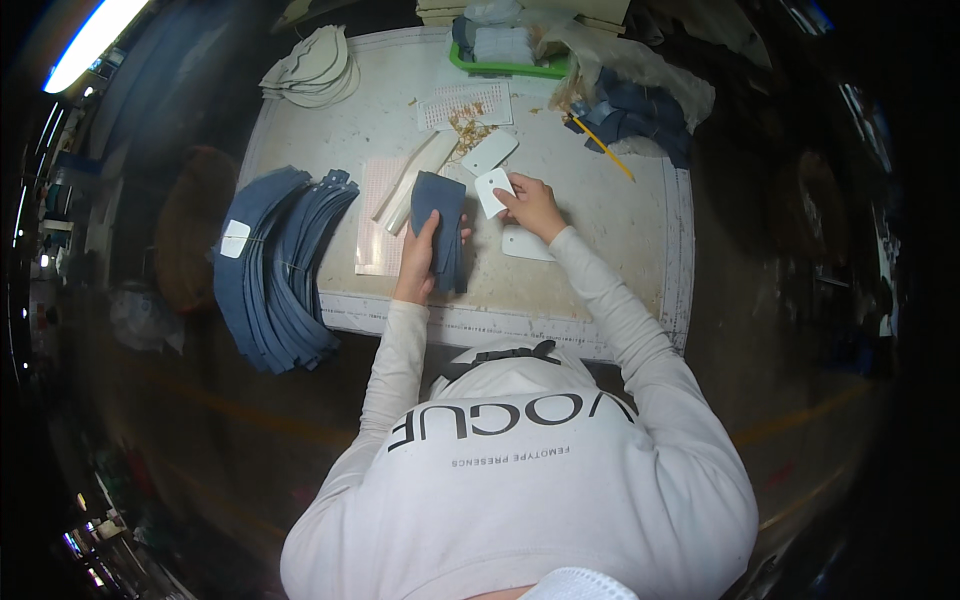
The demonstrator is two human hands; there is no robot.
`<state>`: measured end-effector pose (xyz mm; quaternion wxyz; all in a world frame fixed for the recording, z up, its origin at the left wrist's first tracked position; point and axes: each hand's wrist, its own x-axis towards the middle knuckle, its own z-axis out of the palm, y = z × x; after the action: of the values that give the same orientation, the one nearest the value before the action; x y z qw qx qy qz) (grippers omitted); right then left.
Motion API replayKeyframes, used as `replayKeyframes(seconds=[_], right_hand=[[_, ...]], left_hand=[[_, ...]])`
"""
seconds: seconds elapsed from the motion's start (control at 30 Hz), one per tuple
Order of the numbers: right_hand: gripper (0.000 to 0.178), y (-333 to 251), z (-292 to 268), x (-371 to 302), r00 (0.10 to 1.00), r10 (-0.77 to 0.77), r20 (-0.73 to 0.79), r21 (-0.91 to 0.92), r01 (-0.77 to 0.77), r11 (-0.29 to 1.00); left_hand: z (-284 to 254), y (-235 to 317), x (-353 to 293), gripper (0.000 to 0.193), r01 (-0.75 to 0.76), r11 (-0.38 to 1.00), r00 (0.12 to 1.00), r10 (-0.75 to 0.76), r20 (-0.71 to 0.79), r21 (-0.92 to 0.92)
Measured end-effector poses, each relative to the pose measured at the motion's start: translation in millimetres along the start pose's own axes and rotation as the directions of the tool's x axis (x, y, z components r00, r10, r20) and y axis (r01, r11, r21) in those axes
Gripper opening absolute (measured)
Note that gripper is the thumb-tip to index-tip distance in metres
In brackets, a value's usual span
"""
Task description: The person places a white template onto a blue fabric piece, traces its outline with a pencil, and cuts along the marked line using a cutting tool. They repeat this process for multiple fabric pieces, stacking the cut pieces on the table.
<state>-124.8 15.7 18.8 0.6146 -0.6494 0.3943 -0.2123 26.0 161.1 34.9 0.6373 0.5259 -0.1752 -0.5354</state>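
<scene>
Head view: the left hand [420, 262] pinches blue cloth pieces [438, 210], likely floppy, best held halfway along. At their two o'clock, the right hand [536, 207] pinches a white card [489, 191], likely stiff; hold its edge.

Plenty of room down the right side of the surface [648, 235], outside the right arm [622, 318]! Dark blue cloth [640, 112] and a yellow pencil [603, 149] block its top end. Blue bundles [265, 290] crowd the left edge, and only a narrow gap splits the held blue pieces [445, 200] from the white card [489, 189].
</scene>
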Motion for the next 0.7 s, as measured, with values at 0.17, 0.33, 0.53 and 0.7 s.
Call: replayKeyframes(seconds=[0.17,0.33,0.53,0.7], right_hand=[[0.031,-22,-2,-22,0.989,-0.067,-0.132,0.308,0.106,0.946],[0.029,-26,-15,-36,0.882,-0.292,-0.369,-0.198,0.232,0.952],[0.023,-6,-69,-33,0.626,-0.627,-0.464,-0.667,0.219,0.712],[0.032,32,-148,14,0.781,-0.357,-0.513,-0.834,-0.357,0.420]], left_hand=[[57,-15,25,0.053,0.121,0.964,0.981,-0.080,0.174,-0.237],[103,-43,40,0.045,0.094,0.978,0.990,-0.071,0.126,-0.185],[118,-58,51,0.028,0.041,0.965,0.999,-0.038,0.014,-0.258],[107,-61,74,0.014,0.171,0.953,0.983,-0.181,-0.019,-0.250]])
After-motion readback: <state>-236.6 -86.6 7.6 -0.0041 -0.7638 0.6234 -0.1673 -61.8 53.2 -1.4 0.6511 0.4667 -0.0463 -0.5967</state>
